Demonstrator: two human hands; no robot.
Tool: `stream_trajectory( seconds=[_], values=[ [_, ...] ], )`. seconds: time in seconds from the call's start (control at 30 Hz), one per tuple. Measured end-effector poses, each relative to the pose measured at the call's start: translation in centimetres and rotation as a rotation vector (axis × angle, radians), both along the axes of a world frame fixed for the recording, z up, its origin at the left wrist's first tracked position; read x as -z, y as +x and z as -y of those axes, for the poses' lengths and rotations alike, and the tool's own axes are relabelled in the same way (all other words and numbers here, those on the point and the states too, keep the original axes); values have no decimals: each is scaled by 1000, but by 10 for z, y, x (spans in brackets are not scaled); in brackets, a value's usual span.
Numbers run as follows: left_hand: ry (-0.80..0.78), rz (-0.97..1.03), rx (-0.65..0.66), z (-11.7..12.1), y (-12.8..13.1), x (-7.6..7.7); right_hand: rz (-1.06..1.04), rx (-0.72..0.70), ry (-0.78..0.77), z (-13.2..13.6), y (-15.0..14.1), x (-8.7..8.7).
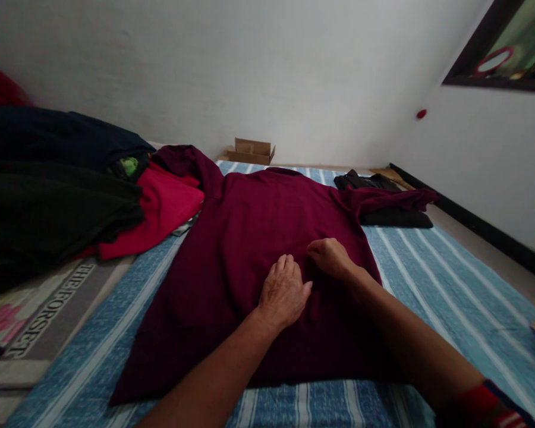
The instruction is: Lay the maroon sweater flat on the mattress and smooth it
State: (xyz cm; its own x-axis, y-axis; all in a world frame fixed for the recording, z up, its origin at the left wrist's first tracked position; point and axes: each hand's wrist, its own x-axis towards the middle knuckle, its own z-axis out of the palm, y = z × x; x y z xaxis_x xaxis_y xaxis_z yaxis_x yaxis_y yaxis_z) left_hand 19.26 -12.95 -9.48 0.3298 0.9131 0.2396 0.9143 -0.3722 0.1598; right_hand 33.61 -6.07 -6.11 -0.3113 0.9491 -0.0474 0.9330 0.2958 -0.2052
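A maroon long-sleeved sweatshirt (267,220) lies spread out on the bed, its hem towards me and its neckline at the far end. One sleeve reaches left over a pile of clothes, the other right over dark folded clothes. My left hand (285,291) rests on the lower middle of the sweatshirt, palm down, with its fingers stretched out. Just to the right and a little farther off, my right hand (330,257) is closed over the cloth, fingertips drawn together. Whatever sits between those fingertips is hidden.
Beneath everything is a blue striped bedsheet (428,273). Dark clothes (53,202) and a bright pink garment (160,205) are heaped at left. Dark folded clothes (396,217) sit at right. A cardboard box (252,153) stands by the white wall (267,77).
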Motion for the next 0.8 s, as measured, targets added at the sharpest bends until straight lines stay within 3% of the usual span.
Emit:
stream_trajectory(
  seconds=[0.27,0.47,0.7,0.8],
  values=[
    [5,21,26,1,-1,3,226,-71,-29,-5,-8,-3],
    [-24,-15,26,1,-1,0,239,-139,-38,-7,-16,1],
    [-10,-23,24,2,-1,-1,43,-84,-59,-4,14,-6],
    [4,-1,27,2,-1,0,-281,-112,-315,21,33,-20]
  ],
)
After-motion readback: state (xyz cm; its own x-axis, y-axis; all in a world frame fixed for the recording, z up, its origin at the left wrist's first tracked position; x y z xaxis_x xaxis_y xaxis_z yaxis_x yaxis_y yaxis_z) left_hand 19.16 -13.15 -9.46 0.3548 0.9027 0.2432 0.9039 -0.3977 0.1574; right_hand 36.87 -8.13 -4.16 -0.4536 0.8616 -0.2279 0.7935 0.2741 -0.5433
